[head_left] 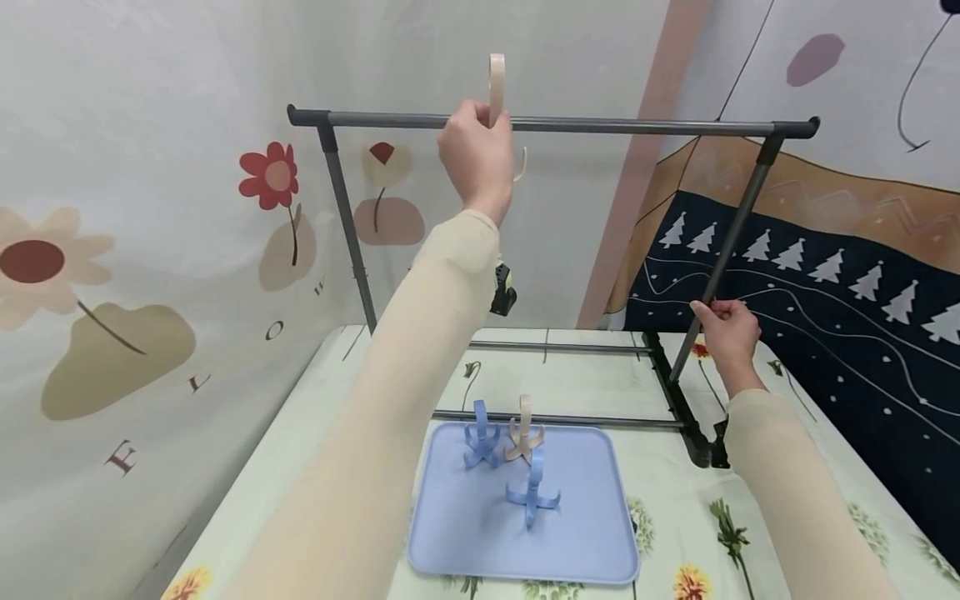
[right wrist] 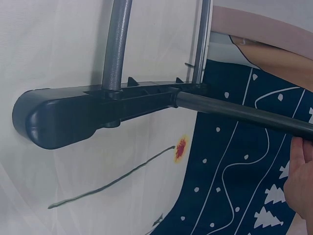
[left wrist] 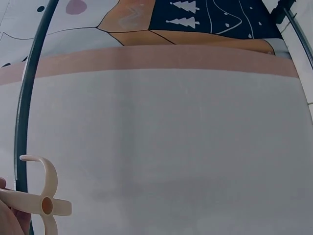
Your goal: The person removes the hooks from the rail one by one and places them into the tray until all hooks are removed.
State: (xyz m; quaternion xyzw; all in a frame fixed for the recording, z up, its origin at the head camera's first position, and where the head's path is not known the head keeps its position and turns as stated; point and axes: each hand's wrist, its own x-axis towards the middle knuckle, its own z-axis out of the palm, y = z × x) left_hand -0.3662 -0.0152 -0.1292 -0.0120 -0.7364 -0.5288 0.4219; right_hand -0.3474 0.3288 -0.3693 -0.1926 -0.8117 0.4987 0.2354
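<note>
My left hand [head_left: 476, 154] is up at the top bar [head_left: 600, 126] of a grey clothes rack and holds a cream multi-prong hanging hook [head_left: 497, 79]. The hook's curved top rises above the bar. In the left wrist view its prongs [left wrist: 50, 176] spread beside the bar, with much of the hand out of frame. Lower down at the right, my right hand [head_left: 729, 337] pinches the rack's slanted side post [head_left: 738, 225] between thumb and fingers. The right wrist view shows its fingers [right wrist: 297, 156] against that post, above the black foot [right wrist: 58, 117].
A light blue tray [head_left: 465, 546] lies in front of the rack. On it stand two blue hooks [head_left: 480, 437] and another cream hook [head_left: 525, 433]. Low rails [head_left: 570, 419] cross between the rack's feet on a flowered cloth [head_left: 675, 517]. Printed fabric hangs behind.
</note>
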